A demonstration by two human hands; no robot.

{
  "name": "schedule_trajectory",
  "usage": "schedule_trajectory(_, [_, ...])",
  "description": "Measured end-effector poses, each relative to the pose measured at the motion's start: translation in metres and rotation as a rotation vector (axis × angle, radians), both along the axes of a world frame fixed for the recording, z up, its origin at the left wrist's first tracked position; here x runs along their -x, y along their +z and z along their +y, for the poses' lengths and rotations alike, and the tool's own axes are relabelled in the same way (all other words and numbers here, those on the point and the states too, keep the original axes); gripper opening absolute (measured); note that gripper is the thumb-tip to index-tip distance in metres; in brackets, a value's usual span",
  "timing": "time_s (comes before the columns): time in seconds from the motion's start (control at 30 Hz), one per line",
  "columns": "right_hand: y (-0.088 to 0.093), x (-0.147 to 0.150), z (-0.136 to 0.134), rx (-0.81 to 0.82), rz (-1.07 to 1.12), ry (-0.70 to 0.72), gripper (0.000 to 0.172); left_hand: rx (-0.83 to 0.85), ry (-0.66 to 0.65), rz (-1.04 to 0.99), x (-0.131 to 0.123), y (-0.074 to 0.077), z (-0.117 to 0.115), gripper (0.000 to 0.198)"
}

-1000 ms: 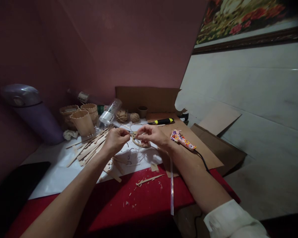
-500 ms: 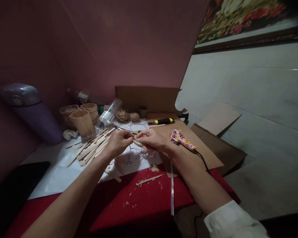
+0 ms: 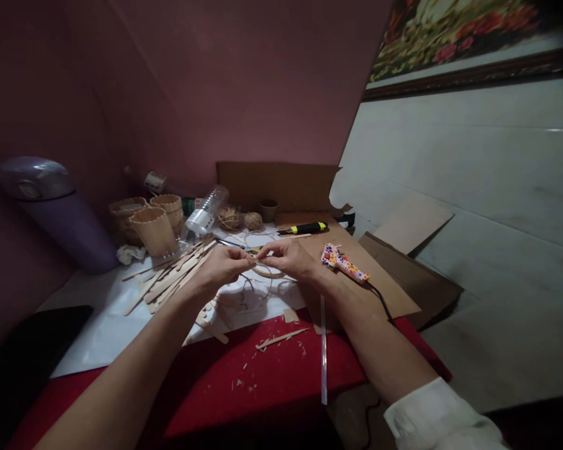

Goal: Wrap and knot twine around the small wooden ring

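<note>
Both hands meet over the white paper at mid-table. My left hand (image 3: 228,264) is closed in a pinch, with thin twine (image 3: 271,284) at its fingertips. Facing it, my right hand (image 3: 288,257) also pinches the twine, its fingertips close to the left ones. Loose loops of the twine hang below the fingers. Just under my right hand lies a thin round ring-like piece (image 3: 268,272), partly covered by the fingers. A pile of wooden craft sticks (image 3: 176,275) lies beside my left wrist.
Behind stand wooden stick cups (image 3: 154,231), a clear plastic bottle (image 3: 206,215), balls of twine (image 3: 229,217) and a small pot (image 3: 268,209). A utility knife (image 3: 309,228) and a flowered glue gun (image 3: 344,262) rest on cardboard right. A glue stick (image 3: 323,356) overhangs the front edge.
My right hand has turned and lifted slightly, and its fingers have drawn nearer the left fingertips. The ring-like piece beneath shows more now, and the twine loops hang differently.
</note>
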State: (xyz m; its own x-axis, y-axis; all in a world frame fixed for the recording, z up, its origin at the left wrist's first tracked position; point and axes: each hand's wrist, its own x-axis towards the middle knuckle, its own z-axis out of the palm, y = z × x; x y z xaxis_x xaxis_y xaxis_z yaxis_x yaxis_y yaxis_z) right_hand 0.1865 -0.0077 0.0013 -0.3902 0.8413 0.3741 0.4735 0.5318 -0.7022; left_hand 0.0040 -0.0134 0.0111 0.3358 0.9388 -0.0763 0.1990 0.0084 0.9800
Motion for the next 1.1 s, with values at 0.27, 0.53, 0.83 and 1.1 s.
schedule_trajectory(0.27, [0.0001,-0.0036,0.0014,-0.081,-0.024,-0.017,0.015,0.139,-0.089,-0.118,0.0038,0.0019,-0.0025,0.020])
schedule_trajectory(0.53, [-0.0002,-0.0031,0.0015,-0.092,-0.046,-0.033,0.016,0.155,-0.092,-0.159,0.0035,-0.0006,-0.0003,0.021])
schedule_trajectory(0.83, [-0.0067,-0.0008,0.0048,-0.085,-0.006,-0.035,0.014,0.155,-0.080,-0.177,0.0048,-0.0029,0.0004,0.019])
schedule_trajectory(1.1, [-0.0029,-0.0002,0.0005,-0.140,-0.178,-0.151,0.012,0.197,-0.091,-0.222,0.0051,-0.0039,0.0016,0.018])
